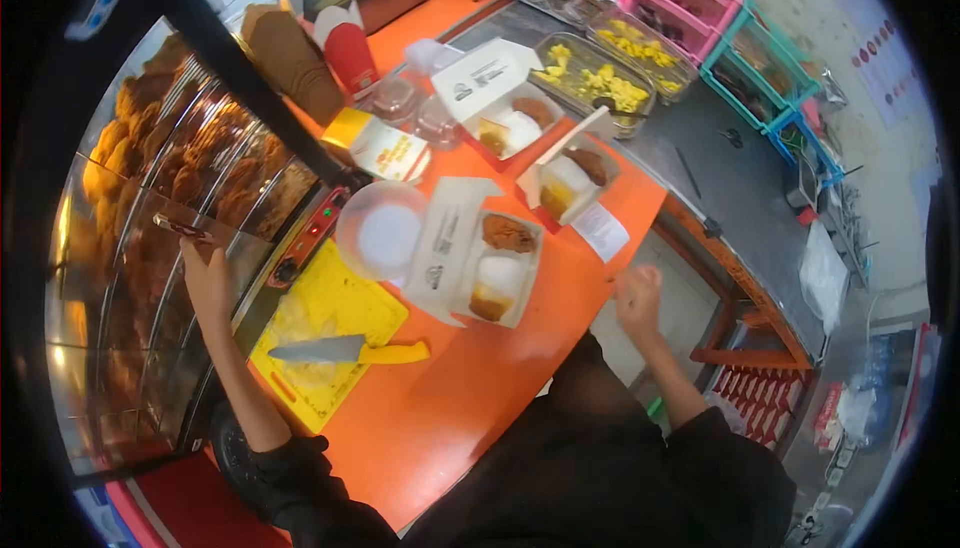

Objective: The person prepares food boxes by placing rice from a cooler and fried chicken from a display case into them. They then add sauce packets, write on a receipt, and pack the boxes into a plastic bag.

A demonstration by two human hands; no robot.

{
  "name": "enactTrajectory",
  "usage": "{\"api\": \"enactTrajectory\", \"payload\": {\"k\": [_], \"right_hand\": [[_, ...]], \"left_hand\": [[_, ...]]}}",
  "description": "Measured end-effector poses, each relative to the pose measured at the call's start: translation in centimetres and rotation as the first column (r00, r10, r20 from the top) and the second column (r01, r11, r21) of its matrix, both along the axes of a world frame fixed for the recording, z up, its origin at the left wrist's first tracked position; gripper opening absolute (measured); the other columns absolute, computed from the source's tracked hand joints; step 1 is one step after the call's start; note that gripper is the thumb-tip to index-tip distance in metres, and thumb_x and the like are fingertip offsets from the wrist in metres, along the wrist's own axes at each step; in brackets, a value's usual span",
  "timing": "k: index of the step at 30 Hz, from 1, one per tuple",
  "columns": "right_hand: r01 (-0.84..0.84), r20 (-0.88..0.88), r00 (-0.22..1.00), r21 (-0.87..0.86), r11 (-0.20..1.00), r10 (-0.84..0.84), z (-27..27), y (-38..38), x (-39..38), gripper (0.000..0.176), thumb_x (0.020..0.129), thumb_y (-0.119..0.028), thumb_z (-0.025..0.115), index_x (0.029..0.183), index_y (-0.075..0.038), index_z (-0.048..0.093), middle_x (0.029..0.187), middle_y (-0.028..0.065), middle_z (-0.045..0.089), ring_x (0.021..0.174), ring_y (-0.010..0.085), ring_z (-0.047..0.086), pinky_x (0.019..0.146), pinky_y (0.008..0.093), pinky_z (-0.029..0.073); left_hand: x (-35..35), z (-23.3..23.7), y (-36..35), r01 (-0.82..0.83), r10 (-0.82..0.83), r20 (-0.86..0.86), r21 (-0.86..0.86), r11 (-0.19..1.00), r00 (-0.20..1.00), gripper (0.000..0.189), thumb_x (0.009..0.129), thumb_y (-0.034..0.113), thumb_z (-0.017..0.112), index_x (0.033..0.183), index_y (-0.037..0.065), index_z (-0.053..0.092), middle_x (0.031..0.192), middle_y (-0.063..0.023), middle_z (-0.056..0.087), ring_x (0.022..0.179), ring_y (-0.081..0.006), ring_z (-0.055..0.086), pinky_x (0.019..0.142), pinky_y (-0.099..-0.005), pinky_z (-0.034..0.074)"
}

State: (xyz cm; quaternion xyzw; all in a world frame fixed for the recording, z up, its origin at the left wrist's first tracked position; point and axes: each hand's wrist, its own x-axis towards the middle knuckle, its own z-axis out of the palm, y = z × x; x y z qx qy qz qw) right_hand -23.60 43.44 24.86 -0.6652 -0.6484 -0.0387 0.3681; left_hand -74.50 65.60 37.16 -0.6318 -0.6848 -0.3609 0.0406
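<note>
In the head view, the left hand (205,260) is reaching to the glass display case (235,56) of fried pieces, its fingers bending by a small dark-red strip (183,229); whether they are gripping it I cannot tell. The right hand (638,298), blurred, is curling loosely just off the edge of the desk (400,448), its grasp unclear. Between the hands, an open food box (450,248) is sitting beside a clear bowl (385,238), while a knife (350,350) is lying across a yellow cutting board (345,298).

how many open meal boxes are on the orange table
3: the front box near the yellow cutting board, the middle box beside the paper slip, the back box next to a clear plastic tub.
</note>
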Motion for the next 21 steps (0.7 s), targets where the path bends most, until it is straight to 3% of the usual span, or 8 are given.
{"api": "enactTrajectory", "payload": {"k": [2, 4, 7, 9, 13, 17, 19, 21], "right_hand": [[0.217, -0.128, 0.967, -0.049, 0.975, -0.222, 0.5, 2.0, 4.3, 0.018, 0.085, -0.011, 0.046, 0.073, -0.003, 0.057, 0.066, 0.0074, 0.056, 0.065, 0.0231, 0.052, 0.071, 0.0361, 0.038], [0.246, -0.538, 0.758, -0.288, 0.925, -0.369, 0.6, 5.7, 9.8, 0.021, 0.088, -0.011, 0.044, 0.074, 0.000, 0.056, 0.066, 0.0067, 0.057, 0.063, 0.0197, 0.053, 0.062, 0.0329, 0.040], [0.071, -0.398, 0.902, -0.240, 0.968, -0.165, 1.6, 14.6, 17.2, 0.017, 0.086, -0.009, 0.046, 0.081, 0.001, 0.059, 0.073, 0.0076, 0.061, 0.068, 0.0176, 0.057, 0.060, 0.0298, 0.043], [-0.265, -0.312, 0.926, -0.130, 0.955, 0.215, 2.1, 21.8, 20.6, 0.018, 0.085, -0.008, 0.046, 0.090, -0.001, 0.061, 0.084, 0.0100, 0.064, 0.079, 0.0188, 0.060, 0.070, 0.0296, 0.046], [-0.651, -0.486, 0.745, -0.382, 0.656, 0.456, 1.0, 34.4, 21.8, 0.024, 0.080, -0.015, 0.052, 0.096, -0.001, 0.063, 0.094, 0.0139, 0.064, 0.088, 0.0234, 0.061, 0.077, 0.0325, 0.046], [-0.623, -0.220, 0.730, -0.603, 0.498, 0.647, -2.5, 39.7, 17.7, 0.025, 0.080, -0.017, 0.049, 0.091, 0.002, 0.061, 0.094, 0.0182, 0.062, 0.087, 0.0323, 0.060, 0.076, 0.0379, 0.046], [-0.573, -0.125, 0.711, -0.674, 0.467, 0.692, -3.5, 39.9, 15.6, 0.026, 0.079, -0.018, 0.048, 0.084, 0.005, 0.060, 0.094, 0.0211, 0.061, 0.087, 0.0359, 0.059, 0.076, 0.0416, 0.046], [-0.507, -0.097, 0.737, -0.733, 0.453, 0.669, -3.8, 39.5, 14.5, 0.024, 0.078, -0.016, 0.048, 0.084, 0.006, 0.056, 0.089, 0.0255, 0.060, 0.084, 0.0399, 0.058, 0.074, 0.0467, 0.045]], "left_hand": [[1.6, 1.5, 0.9, 0.115, -0.105, 0.103, -0.105, 0.988, 0.989, 0.052, 0.076, 0.012, 0.045, 0.126, -0.001, 0.037, 0.114, -0.0199, 0.051, 0.106, -0.0331, 0.049, 0.093, -0.0348, 0.034], [3.8, 2.3, 1.9, 0.222, -0.182, 0.217, -0.176, 0.959, 0.959, 0.054, 0.076, 0.010, 0.044, 0.128, 0.000, 0.036, 0.116, -0.0190, 0.050, 0.108, -0.0315, 0.048, 0.095, -0.0337, 0.032], [6.5, 2.0, 3.9, 0.084, -0.076, 0.072, -0.121, 0.989, 0.995, 0.047, 0.075, 0.008, 0.044, 0.121, -0.001, 0.042, 0.110, -0.0154, 0.052, 0.102, -0.0277, 0.049, 0.091, -0.0318, 0.034], [8.9, 1.7, 5.0, 0.214, -0.186, 0.208, -0.117, 0.970, 0.960, 0.033, 0.076, 0.010, 0.046, 0.107, -0.003, 0.048, 0.101, -0.0111, 0.050, 0.094, -0.0217, 0.048, 0.085, -0.0294, 0.036], [15.2, 3.3, 5.7, 0.107, -0.018, 0.376, -0.218, 0.970, 0.927, 0.025, 0.080, 0.017, 0.051, 0.096, -0.002, 0.050, 0.095, -0.0068, 0.048, 0.089, -0.0160, 0.045, 0.079, -0.0270, 0.036], [13.3, 1.8, 6.3, -0.057, 0.232, 0.416, -0.391, 0.919, 0.880, 0.028, 0.081, 0.019, 0.051, 0.101, -0.001, 0.050, 0.101, -0.0080, 0.049, 0.094, -0.0179, 0.046, 0.082, -0.0288, 0.037], [18.3, 1.3, 4.2, -0.007, 0.008, 0.160, -0.003, 1.000, 0.987, 0.033, 0.083, 0.023, 0.050, 0.107, 0.001, 0.051, 0.108, -0.0091, 0.051, 0.101, -0.0200, 0.047, 0.085, -0.0308, 0.037], [26.5, 0.6, -0.8, 0.012, -0.011, 0.094, -0.017, 1.000, 0.996, 0.036, 0.084, 0.025, 0.046, 0.112, 0.002, 0.050, 0.111, -0.0099, 0.052, 0.104, -0.0221, 0.048, 0.088, -0.0319, 0.037]]}}
